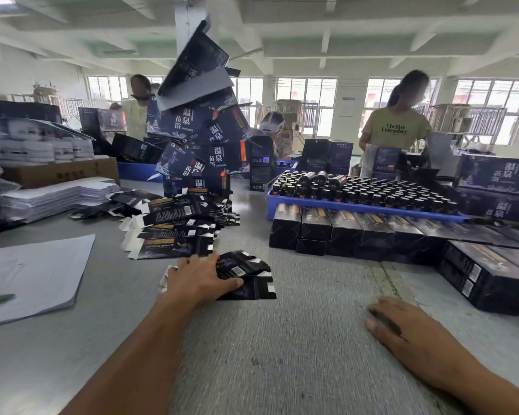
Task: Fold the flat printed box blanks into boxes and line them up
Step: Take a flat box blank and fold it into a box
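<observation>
Grey tabletop (297, 339). Left hand (200, 280): fingers spread and nearly straight, pressing flat on a small pile of flat printed box blanks (249, 275) near the middle. Right hand (402, 327): open, palm down, resting on bare surface, well apart from the pile. Fanned stack of further blanks (177, 229) just beyond. Folded black boxes (345, 232) in rows at right, before a blue tray of bottles (357, 193).
</observation>
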Motion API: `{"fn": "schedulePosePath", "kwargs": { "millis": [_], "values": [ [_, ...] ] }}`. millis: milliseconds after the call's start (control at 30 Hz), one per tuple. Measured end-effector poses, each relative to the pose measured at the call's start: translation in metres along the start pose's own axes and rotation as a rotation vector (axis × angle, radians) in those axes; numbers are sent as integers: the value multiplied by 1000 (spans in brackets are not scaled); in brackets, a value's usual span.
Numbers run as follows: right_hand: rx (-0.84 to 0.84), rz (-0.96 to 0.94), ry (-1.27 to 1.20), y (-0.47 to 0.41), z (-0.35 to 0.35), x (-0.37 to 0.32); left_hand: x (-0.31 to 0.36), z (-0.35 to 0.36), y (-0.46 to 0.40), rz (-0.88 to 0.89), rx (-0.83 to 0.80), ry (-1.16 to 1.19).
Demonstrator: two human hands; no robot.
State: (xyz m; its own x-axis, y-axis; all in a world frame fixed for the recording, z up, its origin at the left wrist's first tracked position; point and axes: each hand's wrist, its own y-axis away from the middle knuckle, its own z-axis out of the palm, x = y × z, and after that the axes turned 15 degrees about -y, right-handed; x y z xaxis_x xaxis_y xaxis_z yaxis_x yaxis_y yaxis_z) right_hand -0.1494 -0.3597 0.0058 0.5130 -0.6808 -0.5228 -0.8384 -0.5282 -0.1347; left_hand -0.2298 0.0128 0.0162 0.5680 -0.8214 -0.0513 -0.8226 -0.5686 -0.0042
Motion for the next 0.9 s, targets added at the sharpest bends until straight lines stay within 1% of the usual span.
{"fn": "schedulePosePath", "kwargs": {
  "millis": [200, 300, 333, 433, 567, 667, 733, 800, 867, 900],
  "values": [
    [-5, 1, 27, 1, -1, -2, 0, -3, 2, 38, -15, -18],
    [-5, -2, 43, 2, -2, -2, 4, -6, 6, 48, 42, 4],
    [-5, -4, 46, 2, -2, -2, 6, -7, 7, 64, 104, -2],
    [0, -5, 41, 2, -2, -2, 22, -15, 15, 158, 379, -28],
    [28, -1, -37, 5, -4, -7, 48, -22, 29, 330, 616, -45],
    [110, -1, -242, 9, -9, -10, 65, -22, 42, 439, 726, -54],
    [199, 0, -444, 10, -13, -14, 73, -21, 50, 498, 798, -66],
    [280, 0, -683, 10, -17, -20, 81, -22, 59, 569, 833, -70],
    [297, -14, -936, 11, -21, -25, 87, -21, 67, 646, 876, -77],
    [290, -26, -1024, 12, -23, -26, 89, -21, 70, 683, 894, -78]
  ]
}}
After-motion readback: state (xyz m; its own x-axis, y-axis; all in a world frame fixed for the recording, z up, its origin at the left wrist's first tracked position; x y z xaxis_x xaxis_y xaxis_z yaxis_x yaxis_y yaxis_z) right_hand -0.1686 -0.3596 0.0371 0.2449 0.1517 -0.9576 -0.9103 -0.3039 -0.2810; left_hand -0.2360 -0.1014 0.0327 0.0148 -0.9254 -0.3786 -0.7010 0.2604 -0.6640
